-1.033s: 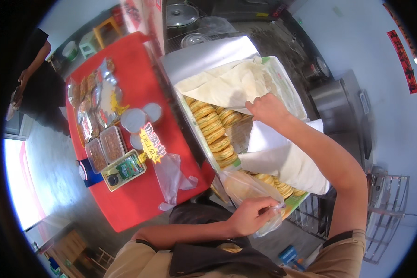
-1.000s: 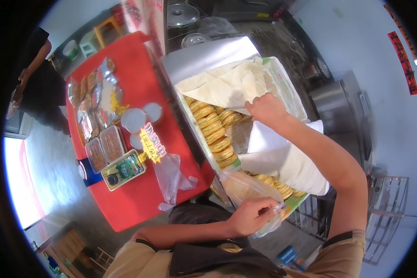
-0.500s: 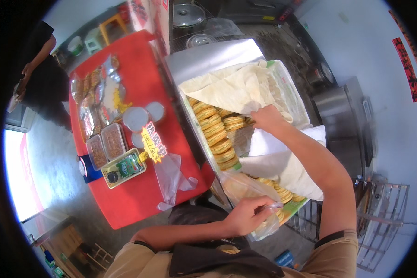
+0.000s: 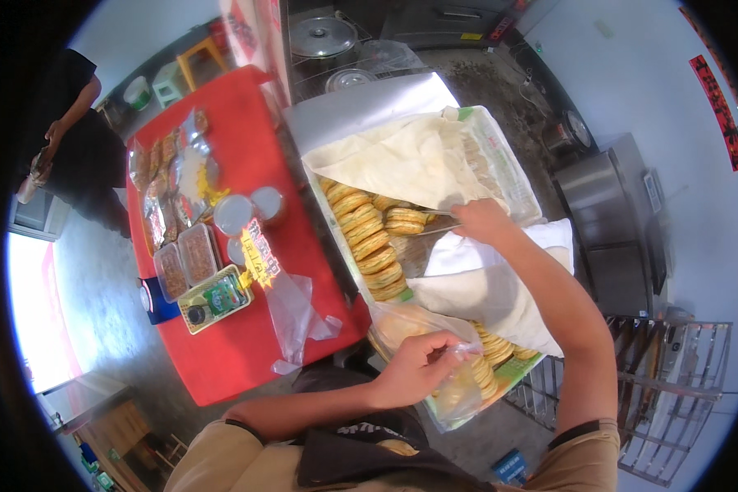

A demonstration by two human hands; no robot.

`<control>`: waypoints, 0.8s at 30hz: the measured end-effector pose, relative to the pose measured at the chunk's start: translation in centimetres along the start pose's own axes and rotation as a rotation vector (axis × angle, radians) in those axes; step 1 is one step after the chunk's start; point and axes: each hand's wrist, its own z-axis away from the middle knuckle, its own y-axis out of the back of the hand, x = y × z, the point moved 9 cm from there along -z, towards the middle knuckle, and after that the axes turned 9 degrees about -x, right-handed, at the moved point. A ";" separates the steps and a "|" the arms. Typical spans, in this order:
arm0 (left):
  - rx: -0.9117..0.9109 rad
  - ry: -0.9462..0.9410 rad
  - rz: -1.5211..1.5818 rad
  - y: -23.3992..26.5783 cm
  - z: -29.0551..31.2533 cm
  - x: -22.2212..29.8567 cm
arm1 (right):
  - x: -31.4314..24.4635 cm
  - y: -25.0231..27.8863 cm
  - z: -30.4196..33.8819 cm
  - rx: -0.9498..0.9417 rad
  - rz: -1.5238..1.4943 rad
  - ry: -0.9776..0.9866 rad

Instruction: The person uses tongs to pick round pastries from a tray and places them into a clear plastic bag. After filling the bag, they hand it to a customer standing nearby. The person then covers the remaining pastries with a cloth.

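My right hand (image 4: 480, 220) is closed round metal tongs (image 4: 441, 213). Their two arms lie on either side of a few round golden flatbreads (image 4: 403, 220) in the tray; whether they squeeze them I cannot tell. More flatbreads stand on edge in a row (image 4: 369, 238) along the tray's left side. Nearer me, my left hand (image 4: 418, 369) is closed on the gathered edge of a clear plastic bag (image 4: 459, 398), which has pale round bread in it. A cream cloth (image 4: 394, 164) covers the tray's far part, and a white cloth (image 4: 500, 287) lies over its near right part.
A red-covered table (image 4: 320, 287) on the left bears packaged foods, lidded tubs (image 4: 235, 215) and loose plastic bags (image 4: 297, 316). Far left stands another person (image 4: 78, 148). A steel cabinet (image 4: 603, 221) and a metal rack (image 4: 672, 369) are on the right.
The tongs now show clearly, around several flatbreads beside the row. My right hand has shifted slightly nearer me, and my left hand with the bag slightly left. The view has shifted a little.
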 end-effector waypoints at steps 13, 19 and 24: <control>0.123 -0.044 0.075 1.6 0.6 -0.2 | 4.8 -1.8 2.0 -0.100 -0.598 0.047; 0.174 -0.145 0.094 3.1 1.8 0.6 | 5.8 1.6 12.7 -0.014 -1.011 -0.056; 0.198 -0.215 -0.054 2.5 2.7 2.2 | 1.8 -1.9 29.0 -0.019 -1.557 -0.164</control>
